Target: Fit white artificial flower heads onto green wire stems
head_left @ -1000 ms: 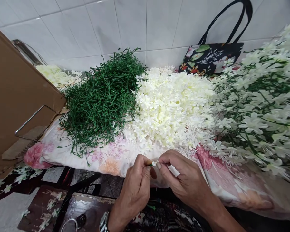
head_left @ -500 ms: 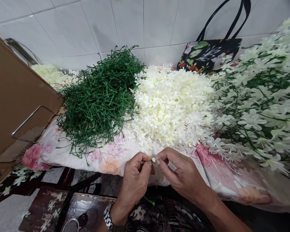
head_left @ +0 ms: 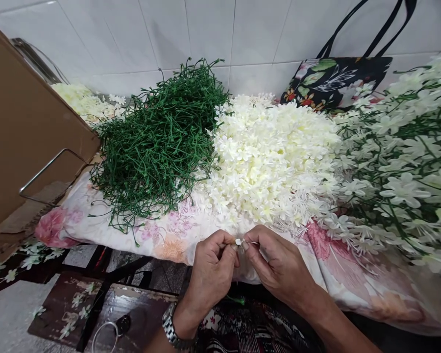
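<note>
My left hand (head_left: 213,267) is closed in a pinch at the front edge of the cloth. Below it pokes out the tip of a green artificial stem (head_left: 237,300), whose upper part the fingers hide. Facing it, my right hand (head_left: 279,260) pinches a thin white stamen piece (head_left: 255,242). Between the two sets of fingertips shows a small white bit (head_left: 238,241), too small to make out fully. Just beyond my hands lie a heap of white artificial blossoms (head_left: 264,162) and, to its left, a heap of green stems (head_left: 158,147).
Assembled white flower sprays (head_left: 404,191) fill the right side. A black floral bag (head_left: 338,81) leans on the tiled wall behind. At left stands a cardboard box (head_left: 29,122) beside a metal wire handle (head_left: 40,176). A brown wooden stool (head_left: 135,309) is below.
The view has swung slightly left, so the heaps and the bag sit farther right. Both hands stay fingertip to fingertip, with the white bit still between them.
</note>
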Demonstrator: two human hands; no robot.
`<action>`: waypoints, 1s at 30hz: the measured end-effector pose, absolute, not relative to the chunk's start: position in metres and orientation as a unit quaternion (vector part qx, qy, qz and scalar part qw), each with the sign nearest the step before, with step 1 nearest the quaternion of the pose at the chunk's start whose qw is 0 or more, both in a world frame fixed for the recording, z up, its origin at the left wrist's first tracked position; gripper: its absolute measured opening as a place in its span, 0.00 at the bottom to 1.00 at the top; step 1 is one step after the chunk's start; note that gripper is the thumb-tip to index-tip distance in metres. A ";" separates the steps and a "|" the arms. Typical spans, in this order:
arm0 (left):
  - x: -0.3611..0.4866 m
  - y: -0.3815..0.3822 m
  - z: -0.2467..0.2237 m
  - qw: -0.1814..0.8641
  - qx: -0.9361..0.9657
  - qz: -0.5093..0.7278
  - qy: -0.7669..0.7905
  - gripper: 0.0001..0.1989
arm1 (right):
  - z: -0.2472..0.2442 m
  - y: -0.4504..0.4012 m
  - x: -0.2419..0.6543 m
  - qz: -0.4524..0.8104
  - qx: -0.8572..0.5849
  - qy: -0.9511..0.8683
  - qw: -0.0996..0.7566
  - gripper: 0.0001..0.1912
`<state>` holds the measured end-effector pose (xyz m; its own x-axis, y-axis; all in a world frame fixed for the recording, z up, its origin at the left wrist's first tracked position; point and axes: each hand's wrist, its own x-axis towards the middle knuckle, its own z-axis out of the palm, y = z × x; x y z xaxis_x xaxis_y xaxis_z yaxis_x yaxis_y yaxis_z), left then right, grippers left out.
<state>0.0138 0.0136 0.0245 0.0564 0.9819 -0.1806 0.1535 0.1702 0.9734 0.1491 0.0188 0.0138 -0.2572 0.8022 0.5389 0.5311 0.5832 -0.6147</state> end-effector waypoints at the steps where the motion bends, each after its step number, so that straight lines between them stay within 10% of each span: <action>1: 0.014 0.014 0.024 0.523 0.505 0.398 0.560 0.07 | 0.014 0.019 0.149 0.157 -0.429 -0.777 0.433 0.08; 30: 0.002 0.010 0.020 0.617 0.438 0.418 0.503 0.08 | 0.025 0.011 0.164 0.211 -0.431 -0.773 0.415 0.08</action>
<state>0.0023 0.0100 0.0202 0.1446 0.9562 -0.2544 -0.0740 0.2669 0.9609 0.1635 0.0113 0.0248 -0.2836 0.8410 0.4607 0.4908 0.5400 -0.6838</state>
